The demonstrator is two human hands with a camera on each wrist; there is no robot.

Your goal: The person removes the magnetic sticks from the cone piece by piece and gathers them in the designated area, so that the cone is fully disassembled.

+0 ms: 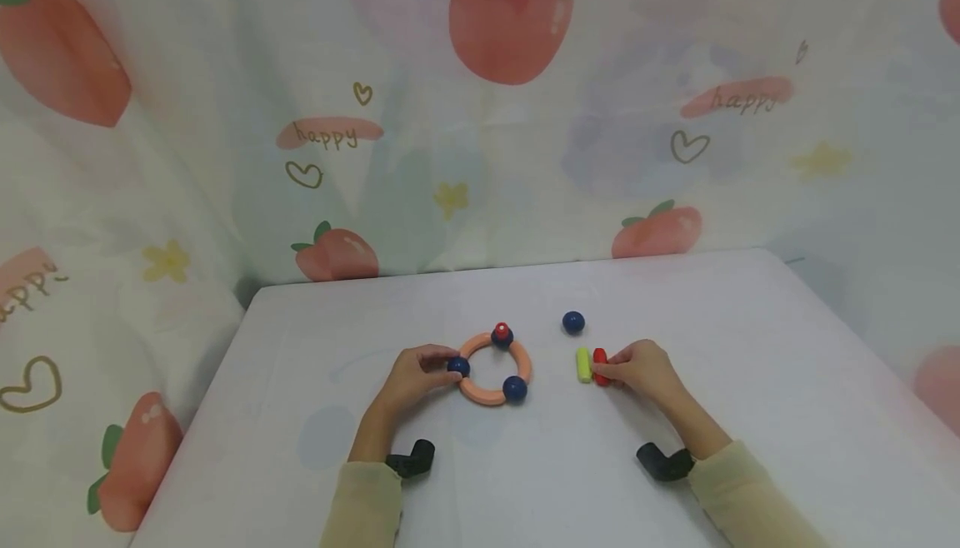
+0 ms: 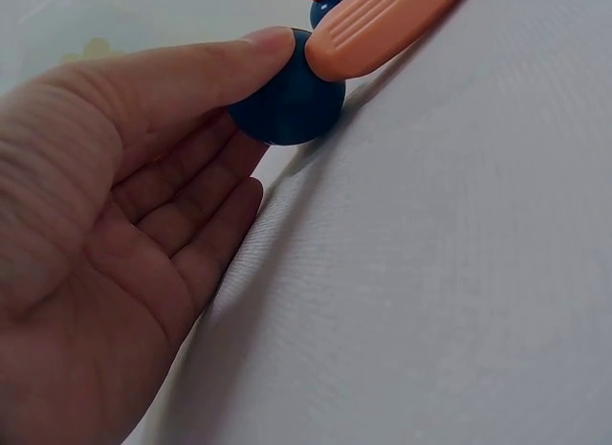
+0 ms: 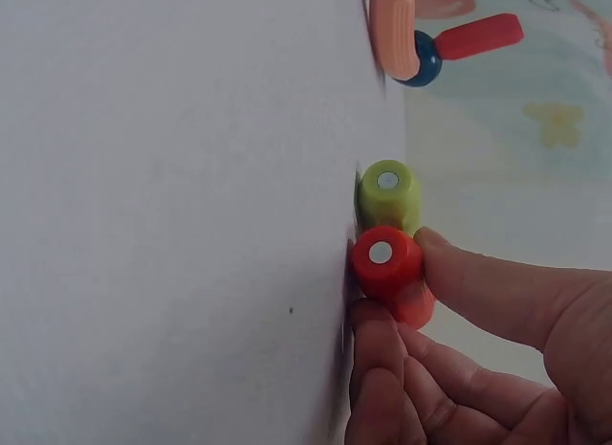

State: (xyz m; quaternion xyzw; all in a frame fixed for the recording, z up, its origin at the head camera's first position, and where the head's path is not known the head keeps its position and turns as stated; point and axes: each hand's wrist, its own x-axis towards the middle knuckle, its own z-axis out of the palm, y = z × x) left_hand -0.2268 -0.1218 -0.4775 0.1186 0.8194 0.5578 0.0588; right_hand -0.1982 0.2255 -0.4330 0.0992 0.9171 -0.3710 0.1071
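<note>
A ring of curved orange pieces (image 1: 482, 396) and blue balls lies on the table. My left hand (image 1: 417, 377) pinches the blue ball (image 2: 292, 100) on the ring's left side between thumb and fingers. On the ring's far ball (image 1: 504, 340) a red rod (image 3: 483, 36) stands upright. Another blue ball (image 1: 515, 389) sits at the ring's near right. To the right, my right hand (image 1: 643, 371) holds a short red rod (image 3: 387, 258) between thumb and fingers. It lies right beside a yellow-green rod (image 3: 390, 198); both show a round silvery disc at the end.
A loose blue ball (image 1: 573, 322) rests behind the two short rods. The white-covered table (image 1: 525, 481) ends at the back against a hanging cloth (image 1: 525, 165) printed with fruit and hearts.
</note>
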